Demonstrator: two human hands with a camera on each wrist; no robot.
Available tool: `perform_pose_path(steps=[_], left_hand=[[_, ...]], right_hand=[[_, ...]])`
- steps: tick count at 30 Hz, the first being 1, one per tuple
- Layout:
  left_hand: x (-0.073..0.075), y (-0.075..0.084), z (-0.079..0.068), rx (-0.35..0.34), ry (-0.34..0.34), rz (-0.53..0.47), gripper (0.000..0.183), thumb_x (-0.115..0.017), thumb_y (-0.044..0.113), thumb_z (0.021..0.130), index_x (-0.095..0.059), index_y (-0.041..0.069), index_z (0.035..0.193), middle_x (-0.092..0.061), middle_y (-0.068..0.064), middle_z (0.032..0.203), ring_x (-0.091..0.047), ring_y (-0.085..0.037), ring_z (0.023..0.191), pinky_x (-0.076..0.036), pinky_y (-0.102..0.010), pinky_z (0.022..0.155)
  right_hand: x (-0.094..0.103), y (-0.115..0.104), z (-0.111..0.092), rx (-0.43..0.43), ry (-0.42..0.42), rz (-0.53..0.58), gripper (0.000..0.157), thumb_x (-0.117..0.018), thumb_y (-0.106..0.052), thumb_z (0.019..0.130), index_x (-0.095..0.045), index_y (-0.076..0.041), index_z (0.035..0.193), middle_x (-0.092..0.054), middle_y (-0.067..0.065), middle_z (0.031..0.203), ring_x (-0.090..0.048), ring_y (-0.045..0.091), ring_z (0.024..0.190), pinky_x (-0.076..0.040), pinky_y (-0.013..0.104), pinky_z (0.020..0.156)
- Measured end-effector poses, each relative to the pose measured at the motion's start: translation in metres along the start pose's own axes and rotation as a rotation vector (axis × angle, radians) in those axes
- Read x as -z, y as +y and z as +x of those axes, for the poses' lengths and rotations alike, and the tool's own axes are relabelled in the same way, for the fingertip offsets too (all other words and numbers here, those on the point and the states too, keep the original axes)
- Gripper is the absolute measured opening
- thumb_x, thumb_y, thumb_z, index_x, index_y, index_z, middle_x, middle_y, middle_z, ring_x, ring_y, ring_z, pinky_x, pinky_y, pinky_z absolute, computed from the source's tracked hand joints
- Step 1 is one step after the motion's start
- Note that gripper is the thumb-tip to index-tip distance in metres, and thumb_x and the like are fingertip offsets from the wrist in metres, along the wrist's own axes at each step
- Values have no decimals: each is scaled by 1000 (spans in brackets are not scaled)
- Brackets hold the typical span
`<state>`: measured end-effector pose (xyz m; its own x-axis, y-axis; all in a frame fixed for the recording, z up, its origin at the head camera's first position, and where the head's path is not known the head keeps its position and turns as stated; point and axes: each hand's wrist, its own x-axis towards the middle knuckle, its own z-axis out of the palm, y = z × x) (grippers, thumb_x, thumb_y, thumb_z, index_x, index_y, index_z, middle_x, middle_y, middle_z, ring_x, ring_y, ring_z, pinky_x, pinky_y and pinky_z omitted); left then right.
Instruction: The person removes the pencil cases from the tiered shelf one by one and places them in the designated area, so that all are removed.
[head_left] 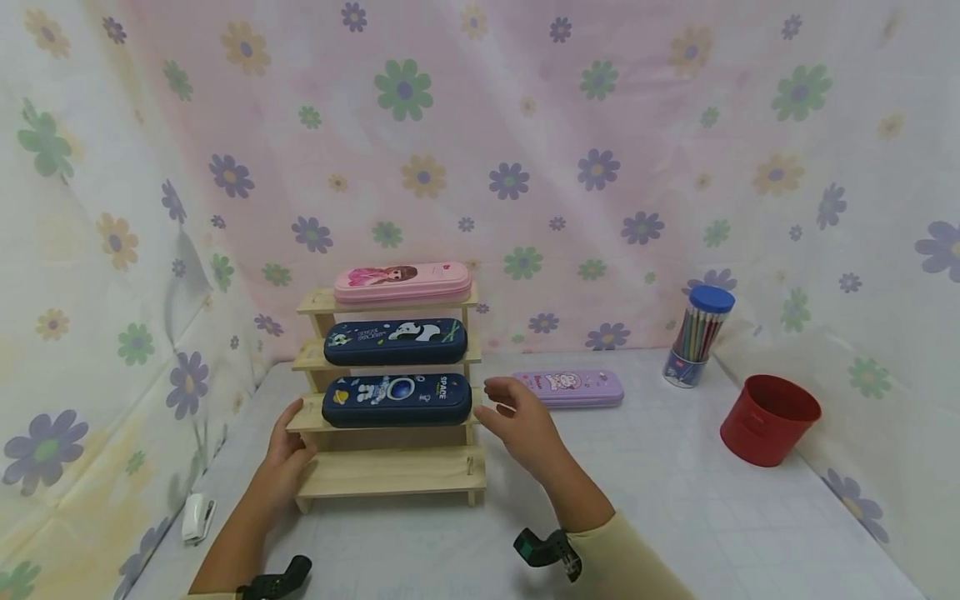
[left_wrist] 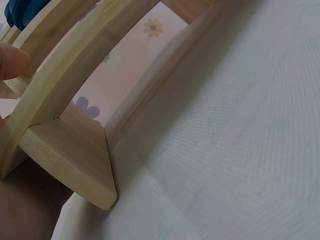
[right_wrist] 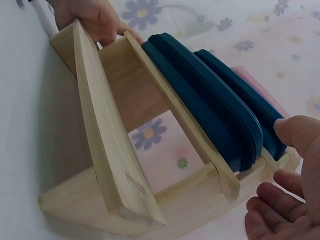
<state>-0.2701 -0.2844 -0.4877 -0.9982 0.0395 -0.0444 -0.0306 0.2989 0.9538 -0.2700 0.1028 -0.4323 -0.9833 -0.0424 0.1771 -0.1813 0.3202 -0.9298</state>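
A stepped wooden rack (head_left: pixel 390 472) stands on the table. My left hand (head_left: pixel 285 454) holds its left end, the fingers along the side and the thumb towards the front; the left wrist view shows a fingertip (left_wrist: pixel 12 61) against the wood. Beside the rack's right end is my right hand (head_left: pixel 525 421), its fingers loosely bent around nothing. A navy space-print pencil case (head_left: pixel 397 400) lies on the step between my hands. One step higher lies a navy panda pencil case (head_left: pixel 395 342), and on the top step a pink pencil case (head_left: pixel 403 282) with a girl on it. The lowest step is bare.
A purple pencil case (head_left: pixel 577 389) lies on the table behind my right hand. Farther right stand a blue-lidded tub of pencils (head_left: pixel 699 337) and a red bucket (head_left: pixel 770 421). A white stapler (head_left: pixel 198 518) lies at the left. Flowered cloth (head_left: pixel 465 125) hangs behind and at both sides.
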Motion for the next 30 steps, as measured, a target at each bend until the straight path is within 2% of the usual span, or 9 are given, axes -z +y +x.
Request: perform_pose_path(steps=[5, 9, 14, 17, 21, 24, 30], left_hand=[[2, 0, 3, -21, -5, 11, 87, -43, 5, 106, 9, 39, 167, -15, -28, 171, -18, -47, 158, -12, -69, 124], [3, 0, 6, -34, -8, -5, 87, -43, 4, 106, 8, 38, 167, -13, -26, 173, -18, -46, 158, -12, -68, 124], [2, -2, 4, -27, -13, -38, 88, -43, 1, 105, 9, 34, 168, -8, -23, 174, -15, -46, 159, -11, -67, 125], [-1, -2, 4, -11, -7, -40, 88, -43, 1, 105, 8, 35, 168, -9, -24, 174, -16, -47, 159, -11, -67, 125], [-2, -1, 5, 15, 2, -16, 88, -43, 3, 105, 8, 38, 167, -10, -25, 174, -16, -46, 159, -10, -67, 125], [0, 0, 3, 10, 2, -15, 88, -42, 2, 105, 9, 37, 167, -8, -24, 174, -13, -45, 160, -9, -67, 125], [0, 0, 1, 8, -4, -26, 90, -44, 2, 104, 10, 35, 167, -12, -30, 171, -16, -49, 158, -9, -68, 124]], right_hand=[[-12, -6, 0, -21, 32, 52, 55, -79, -32, 94, -61, -14, 142, -63, 4, 142, -59, 24, 136, -47, 42, 113], [-19, -11, 1, -11, 24, 76, 61, -80, -30, 93, -56, -11, 146, -58, 7, 148, -56, 26, 140, -47, 40, 113], [-26, -15, 1, -39, 4, 73, 69, -82, -32, 91, -52, -14, 150, -52, 6, 154, -53, 29, 143, -46, 43, 113], [-29, -17, 3, -57, 7, 49, 73, -84, -34, 89, -51, -17, 152, -50, 6, 155, -54, 32, 142, -48, 48, 111], [-35, -19, 6, -53, 15, -16, 80, -88, -36, 85, -50, -18, 154, -51, 7, 153, -58, 30, 138, -49, 46, 110], [-40, -21, 8, -34, 4, -59, 86, -89, -39, 84, -48, -17, 156, -50, 8, 153, -58, 27, 135, -49, 45, 110], [-44, -23, 10, -23, -9, -169, 91, -88, -46, 82, -44, -21, 158, -46, 7, 158, -52, 28, 136, -43, 53, 115]])
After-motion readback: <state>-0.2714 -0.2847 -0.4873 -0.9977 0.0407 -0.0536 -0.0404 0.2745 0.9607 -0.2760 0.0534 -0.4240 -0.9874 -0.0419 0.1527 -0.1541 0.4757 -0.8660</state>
